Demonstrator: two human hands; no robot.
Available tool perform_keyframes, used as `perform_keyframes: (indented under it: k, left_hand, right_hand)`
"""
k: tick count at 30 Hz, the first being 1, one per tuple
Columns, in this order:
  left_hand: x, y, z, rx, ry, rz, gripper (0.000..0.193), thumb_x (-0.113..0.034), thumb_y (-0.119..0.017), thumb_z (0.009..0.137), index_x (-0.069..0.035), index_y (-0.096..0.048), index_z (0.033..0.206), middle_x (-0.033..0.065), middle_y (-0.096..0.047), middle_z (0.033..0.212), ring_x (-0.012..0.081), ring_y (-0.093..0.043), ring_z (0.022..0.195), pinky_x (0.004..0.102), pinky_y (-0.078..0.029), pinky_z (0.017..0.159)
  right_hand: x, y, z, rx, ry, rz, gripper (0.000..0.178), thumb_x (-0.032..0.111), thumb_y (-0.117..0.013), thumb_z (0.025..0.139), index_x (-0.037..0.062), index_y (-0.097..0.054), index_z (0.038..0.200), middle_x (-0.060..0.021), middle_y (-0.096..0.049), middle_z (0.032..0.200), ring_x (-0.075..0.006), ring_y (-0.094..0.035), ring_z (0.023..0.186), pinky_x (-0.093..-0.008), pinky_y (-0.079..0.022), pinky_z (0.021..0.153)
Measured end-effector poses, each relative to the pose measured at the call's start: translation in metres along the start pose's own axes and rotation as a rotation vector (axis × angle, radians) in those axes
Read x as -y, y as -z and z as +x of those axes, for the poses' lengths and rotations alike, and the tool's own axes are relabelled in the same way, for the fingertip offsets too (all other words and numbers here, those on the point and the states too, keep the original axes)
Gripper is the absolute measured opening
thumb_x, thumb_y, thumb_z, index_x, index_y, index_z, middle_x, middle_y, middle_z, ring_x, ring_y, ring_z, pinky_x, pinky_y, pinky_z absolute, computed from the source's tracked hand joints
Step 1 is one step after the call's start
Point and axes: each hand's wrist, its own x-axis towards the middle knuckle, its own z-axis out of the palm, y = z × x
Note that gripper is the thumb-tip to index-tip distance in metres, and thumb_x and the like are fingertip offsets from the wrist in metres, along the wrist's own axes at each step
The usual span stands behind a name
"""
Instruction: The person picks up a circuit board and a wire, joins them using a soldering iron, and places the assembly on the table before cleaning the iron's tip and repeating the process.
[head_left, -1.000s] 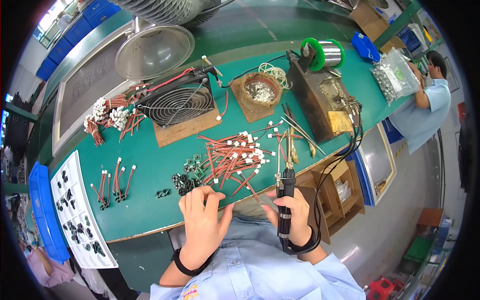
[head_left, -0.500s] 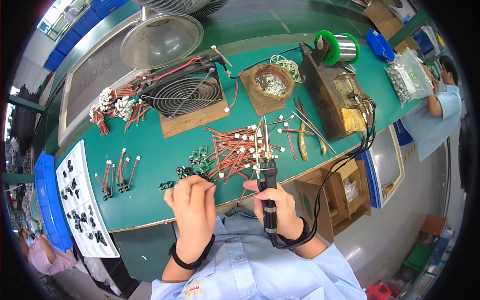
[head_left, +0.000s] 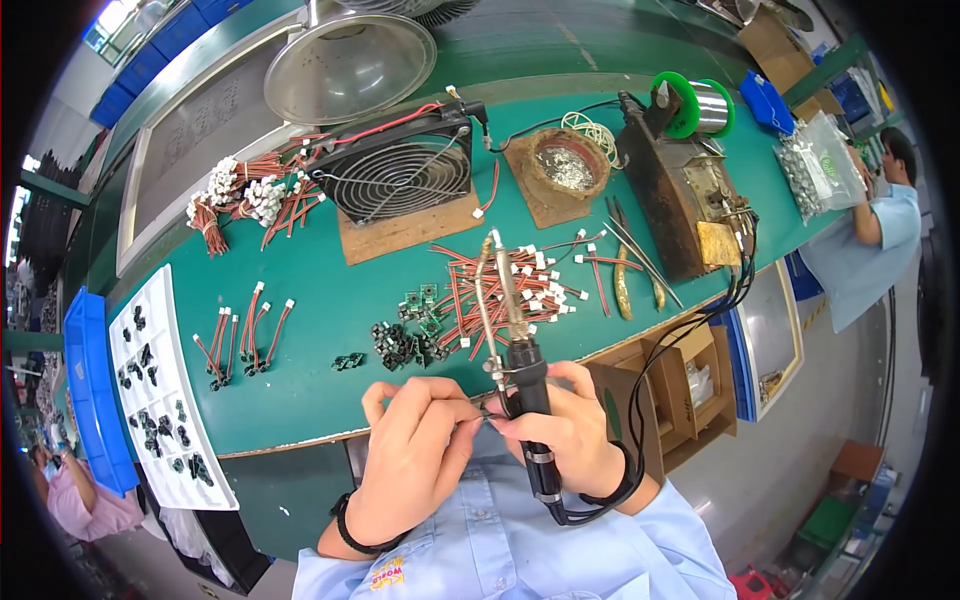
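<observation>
My right hand (head_left: 580,440) is closed around the black handle of a soldering iron (head_left: 528,372), whose metal tip and thin side tube point away from me. In front of my chest, my left hand (head_left: 415,450) pinches with its fingertips close to my right fingers. Something small and dark shows between the two hands, too covered to name. Just beyond lie a heap of small green-and-black circuit boards (head_left: 398,345) and a pile of red-and-black wires with white connectors (head_left: 540,290). Several boards with wires attached (head_left: 262,345) stand farther left.
A white tray (head_left: 165,300) holds small boards at the left, beside a blue bin (head_left: 95,400). Behind stand a fan (head_left: 400,180), a solder pot (head_left: 570,165), pliers (head_left: 622,270) and a solder spool (head_left: 712,105) on a metal unit. Black cables (head_left: 665,350) trail from the iron.
My left hand has come right and toward me, its fingertips now meeting my right fingers. The soldering iron has tilted to the left and moved nearer to me. The view has shifted slightly.
</observation>
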Motion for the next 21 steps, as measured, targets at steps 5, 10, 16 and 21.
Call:
perform_keyframes:
  k: [5, 10, 16, 21]
  left_hand:
    - [0.013, -0.003, -0.01, 0.037, 0.228, -0.48, 0.016, -0.001, -0.065, 0.072, -0.005, -0.058, 0.086, 0.0049, -0.055, 0.088, 0.0214, -0.053, 0.077, 0.0313, -0.035, 0.071]
    - [0.008, -0.002, -0.008, -0.014, 0.265, -0.614, 0.016, -0.001, -0.065, 0.072, -0.005, -0.057, 0.086, 0.0059, -0.055, 0.087, 0.0227, -0.053, 0.074, 0.0311, -0.038, 0.07]
    - [0.015, -0.005, -0.01, -0.058, -0.089, -0.149, 0.019, 0.001, -0.065, 0.069, -0.004, -0.058, 0.085, 0.0076, -0.057, 0.083, 0.0249, -0.052, 0.073, 0.0331, -0.041, 0.069]
    - [0.019, -0.009, -0.017, -0.091, -0.121, -0.151, 0.019, 0.001, -0.066, 0.067, -0.004, -0.057, 0.083, 0.0071, -0.057, 0.082, 0.0243, -0.052, 0.071, 0.034, -0.04, 0.065]
  right_hand:
    - [0.003, -0.005, 0.0, -0.018, 0.098, -0.02, 0.026, 0.003, -0.074, 0.064, 0.0153, -0.055, 0.077, -0.002, -0.067, 0.088, -0.0225, -0.064, 0.083, -0.0355, -0.041, 0.082]
    - [0.002, -0.004, 0.002, 0.024, 0.039, 0.029, 0.032, 0.001, -0.075, 0.064, 0.0149, -0.053, 0.083, -0.0019, -0.067, 0.086, -0.0227, -0.064, 0.08, -0.0342, -0.042, 0.078]
    - [0.008, -0.006, 0.004, -0.016, -0.034, 0.099, 0.045, -0.005, -0.075, 0.064, 0.0159, -0.047, 0.092, -0.0026, -0.065, 0.079, -0.0219, -0.063, 0.073, -0.034, -0.042, 0.078]
    - [0.006, -0.013, 0.001, -0.057, -0.027, 0.122, 0.041, -0.001, -0.072, 0.066, 0.0142, -0.049, 0.096, -0.0005, -0.066, 0.083, -0.0168, -0.063, 0.072, -0.0353, -0.039, 0.079]
